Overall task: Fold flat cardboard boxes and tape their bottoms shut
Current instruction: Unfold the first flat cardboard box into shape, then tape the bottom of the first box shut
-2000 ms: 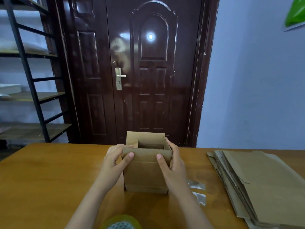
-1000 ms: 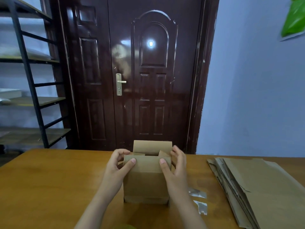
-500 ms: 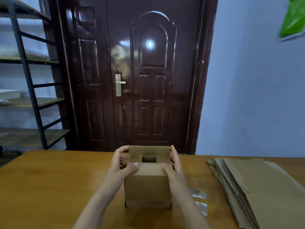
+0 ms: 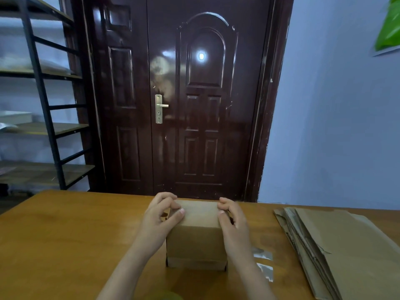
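While both hands grip it, the cardboard box (image 4: 195, 239) stands mid-table with its top flaps folded flat. The left hand (image 4: 157, 221) and right hand (image 4: 234, 225) curl round its upper side edges, thumbs on top, hiding those sides. Something greenish (image 4: 164, 296) is cut off at the bottom edge. Tape strips (image 4: 263, 262) and stacked flat cardboard (image 4: 337, 252) lie to the right on the wooden table (image 4: 65, 234), before a dark door (image 4: 184, 100) and a shelf rack (image 4: 39, 105).

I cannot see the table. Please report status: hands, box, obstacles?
Left hand and right hand grip the box, thumbs pressing its closed top flaps. Box upright on table. Nothing blocking.
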The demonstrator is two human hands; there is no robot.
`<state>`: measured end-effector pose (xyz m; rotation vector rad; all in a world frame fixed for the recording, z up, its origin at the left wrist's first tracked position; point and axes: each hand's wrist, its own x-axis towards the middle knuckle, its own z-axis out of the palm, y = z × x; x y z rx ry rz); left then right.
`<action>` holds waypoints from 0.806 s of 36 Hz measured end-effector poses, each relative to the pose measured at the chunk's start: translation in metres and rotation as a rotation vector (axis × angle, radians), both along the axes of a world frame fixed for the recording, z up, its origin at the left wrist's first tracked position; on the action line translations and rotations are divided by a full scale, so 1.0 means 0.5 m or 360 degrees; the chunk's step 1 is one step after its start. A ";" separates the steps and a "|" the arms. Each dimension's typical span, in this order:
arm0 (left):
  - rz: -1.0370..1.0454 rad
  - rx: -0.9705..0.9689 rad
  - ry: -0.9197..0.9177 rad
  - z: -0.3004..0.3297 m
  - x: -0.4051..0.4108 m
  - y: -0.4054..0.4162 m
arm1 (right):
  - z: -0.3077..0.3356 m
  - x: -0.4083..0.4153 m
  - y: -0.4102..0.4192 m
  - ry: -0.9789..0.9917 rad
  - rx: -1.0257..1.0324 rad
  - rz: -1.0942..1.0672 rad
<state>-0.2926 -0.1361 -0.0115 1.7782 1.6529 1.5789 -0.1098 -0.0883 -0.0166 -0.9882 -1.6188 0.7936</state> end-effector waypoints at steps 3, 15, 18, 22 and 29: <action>0.0012 0.0073 0.0114 -0.001 -0.001 0.000 | 0.000 -0.003 0.002 -0.0079 0.0065 -0.0055; 0.0084 0.0080 0.0443 -0.012 0.014 -0.021 | -0.009 0.003 -0.009 -0.0175 0.0131 -0.0175; 0.0048 0.0027 0.0438 -0.018 0.013 -0.033 | -0.006 0.006 -0.019 -0.0208 0.0128 -0.0173; 0.0027 -0.0077 0.0479 0.002 0.005 -0.034 | 0.005 0.009 -0.020 -0.0274 0.0086 -0.0166; 0.0168 -0.0202 0.0916 0.032 -0.005 -0.037 | 0.032 0.009 -0.021 -0.0920 0.0365 -0.0359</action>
